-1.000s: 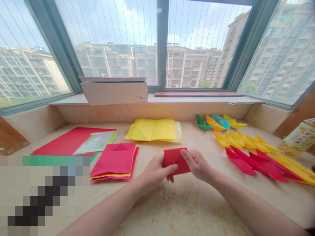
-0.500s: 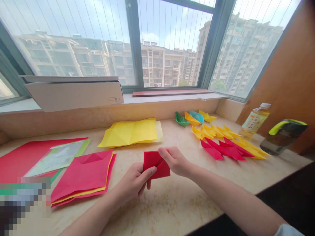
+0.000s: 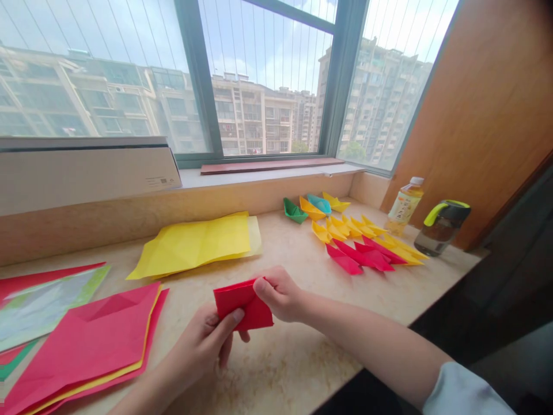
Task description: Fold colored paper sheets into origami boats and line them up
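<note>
A small folded red paper [image 3: 254, 314] is held above the counter between both hands. My left hand [image 3: 211, 334] grips its lower left part, thumb on the front and fingers behind. My right hand [image 3: 280, 294] pinches its upper right side, with the thumb near the top edge. The fingers behind the paper are partly hidden. To the left lies a stack of red and yellow paper sheets [image 3: 93, 334]. Behind the hands rest yellow paper sheets [image 3: 199, 242], creased and slightly raised.
Folded paper boats stand at the right: red boats [image 3: 367, 255], yellow boats [image 3: 345, 226], a green boat [image 3: 295, 211] and a blue one [image 3: 319, 203]. Beyond them are a drink bottle [image 3: 404, 207] and a dark jug [image 3: 443, 227]. A white box [image 3: 86, 176] sits on the sill.
The view has turned to the right, so things sit further left in the picture. Both hands keep hold of the red paper, which is now slightly tilted.
</note>
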Motion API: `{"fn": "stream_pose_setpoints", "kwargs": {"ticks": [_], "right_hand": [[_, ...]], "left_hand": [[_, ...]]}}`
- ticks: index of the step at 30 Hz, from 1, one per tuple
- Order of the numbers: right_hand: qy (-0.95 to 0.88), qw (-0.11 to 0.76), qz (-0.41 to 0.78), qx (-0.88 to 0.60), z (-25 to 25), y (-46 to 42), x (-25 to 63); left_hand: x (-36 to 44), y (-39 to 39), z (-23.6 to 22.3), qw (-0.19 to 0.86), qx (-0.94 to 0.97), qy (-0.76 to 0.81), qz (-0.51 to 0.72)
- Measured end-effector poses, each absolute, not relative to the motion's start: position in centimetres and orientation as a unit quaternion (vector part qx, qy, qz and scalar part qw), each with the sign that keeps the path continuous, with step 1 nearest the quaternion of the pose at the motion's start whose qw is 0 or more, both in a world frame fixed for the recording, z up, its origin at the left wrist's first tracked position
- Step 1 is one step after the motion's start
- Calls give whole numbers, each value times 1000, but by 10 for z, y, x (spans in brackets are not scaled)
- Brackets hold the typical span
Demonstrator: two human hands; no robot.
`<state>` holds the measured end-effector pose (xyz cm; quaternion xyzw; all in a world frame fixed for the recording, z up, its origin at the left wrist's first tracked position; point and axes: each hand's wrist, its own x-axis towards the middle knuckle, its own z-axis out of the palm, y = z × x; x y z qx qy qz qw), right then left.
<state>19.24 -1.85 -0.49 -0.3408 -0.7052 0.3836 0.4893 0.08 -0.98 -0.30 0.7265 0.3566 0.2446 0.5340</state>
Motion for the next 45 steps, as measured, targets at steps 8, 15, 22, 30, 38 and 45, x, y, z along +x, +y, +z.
{"fn": "stream_pose_setpoints", "kwargs": {"ticks": [8,15,22,30,38,45], "right_hand": [[-772,390,301,-403,12,-7,200],[-886,217,108,-396,8,-2,206],[-893,231,58,-383,2,-2,206],[-907,192,42,-372,11,-11,202],[-908,227,80,-343,1,-10,203],[-884,232,100,-393,-3,-9,199]], "left_hand": [[6,0,3,486,686,389,376],[-3,7,-2,420,731,366,394],[-1,-4,3,295,808,325,393],[-5,1,5,171,864,261,394],[-5,-5,6,160,866,291,374],[-3,0,4,139,866,276,394]]}}
